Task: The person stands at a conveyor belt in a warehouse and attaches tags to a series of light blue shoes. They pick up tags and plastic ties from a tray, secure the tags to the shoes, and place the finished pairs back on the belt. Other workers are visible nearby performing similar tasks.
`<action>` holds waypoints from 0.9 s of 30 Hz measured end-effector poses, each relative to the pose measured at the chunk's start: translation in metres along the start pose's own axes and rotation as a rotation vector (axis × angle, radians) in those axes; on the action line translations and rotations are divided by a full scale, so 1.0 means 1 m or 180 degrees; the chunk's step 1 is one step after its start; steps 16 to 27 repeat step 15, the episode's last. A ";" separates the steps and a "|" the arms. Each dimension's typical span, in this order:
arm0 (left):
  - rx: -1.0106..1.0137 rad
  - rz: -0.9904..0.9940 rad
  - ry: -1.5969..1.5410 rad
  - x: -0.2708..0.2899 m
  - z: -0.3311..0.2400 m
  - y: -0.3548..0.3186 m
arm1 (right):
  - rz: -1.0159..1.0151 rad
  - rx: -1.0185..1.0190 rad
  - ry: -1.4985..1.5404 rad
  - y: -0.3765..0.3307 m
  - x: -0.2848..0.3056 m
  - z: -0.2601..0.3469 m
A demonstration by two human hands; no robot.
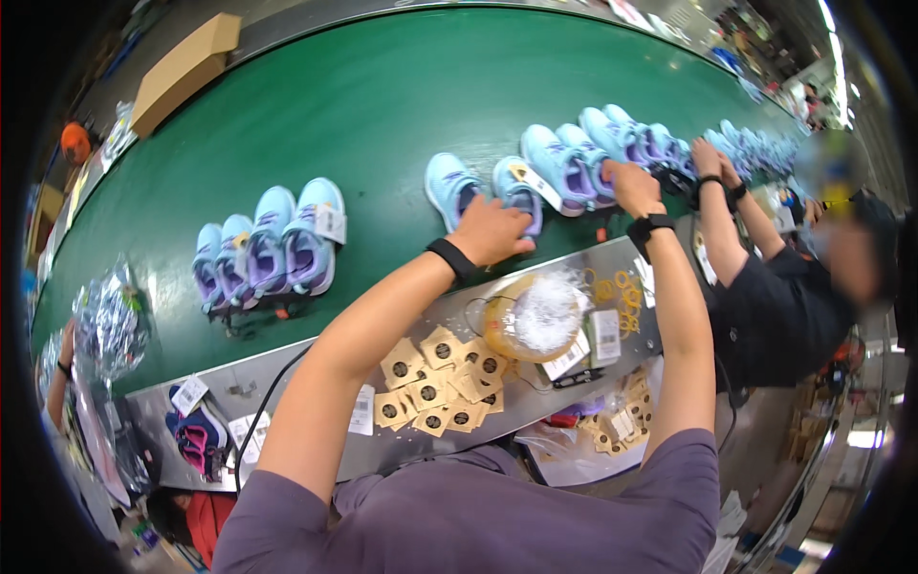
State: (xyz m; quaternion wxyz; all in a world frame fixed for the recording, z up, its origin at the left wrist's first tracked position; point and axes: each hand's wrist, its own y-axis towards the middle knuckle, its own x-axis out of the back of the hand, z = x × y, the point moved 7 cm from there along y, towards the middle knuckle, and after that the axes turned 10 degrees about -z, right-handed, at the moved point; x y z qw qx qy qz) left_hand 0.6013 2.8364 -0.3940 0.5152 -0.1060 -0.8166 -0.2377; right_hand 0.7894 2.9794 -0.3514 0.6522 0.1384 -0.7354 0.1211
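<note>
Light blue and purple shoes ride in pairs on a green conveyor belt [382, 96]. My left hand [490, 232] rests on the heel of one shoe [517, 191] of the pair straight ahead; its mate [450, 186] lies just to the left. My right hand [634, 187] reaches to the following pair [564, 165] and touches its near edge. A white tag [541, 185] hangs between those two shoes. Both wrists wear black bands.
Another shoe pair [287, 244] lies to the left. The steel ledge [287, 378] holds tan card tags [435, 378], a round tub of white fasteners [535, 316] and yellow rings [622, 287]. A co-worker in black [784, 306] handles shoes at right. A cardboard box [182, 67] sits beyond.
</note>
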 end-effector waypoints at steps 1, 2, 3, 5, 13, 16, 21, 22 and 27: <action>-0.0102 -0.0214 -0.0003 0.005 -0.003 -0.005 | -0.0225 0.0035 0.0169 0.001 0.000 -0.002; -0.0004 -0.0216 -0.0097 0.006 -0.003 -0.008 | -0.0294 0.0043 0.0129 0.002 -0.003 -0.005; 0.0119 -0.0224 -0.0179 0.008 0.001 -0.012 | -0.0035 -0.0051 -0.0022 0.004 -0.004 0.000; 0.0117 -0.0334 -0.0341 0.010 0.009 -0.021 | 0.0216 0.0026 -0.0197 0.007 -0.028 -0.014; 0.0432 0.0149 -0.0259 0.063 0.072 -0.095 | 0.0463 -0.0509 0.0120 0.016 -0.042 0.006; 0.0627 0.0018 -0.0076 0.085 0.098 -0.123 | 0.0400 -0.0501 0.0144 0.018 -0.050 -0.008; 0.0627 0.0018 -0.0076 0.085 0.098 -0.123 | 0.0400 -0.0501 0.0144 0.018 -0.050 -0.008; 0.0627 0.0018 -0.0076 0.085 0.098 -0.123 | 0.0400 -0.0501 0.0144 0.018 -0.050 -0.008; 0.0627 0.0018 -0.0076 0.085 0.098 -0.123 | 0.0400 -0.0501 0.0144 0.018 -0.050 -0.008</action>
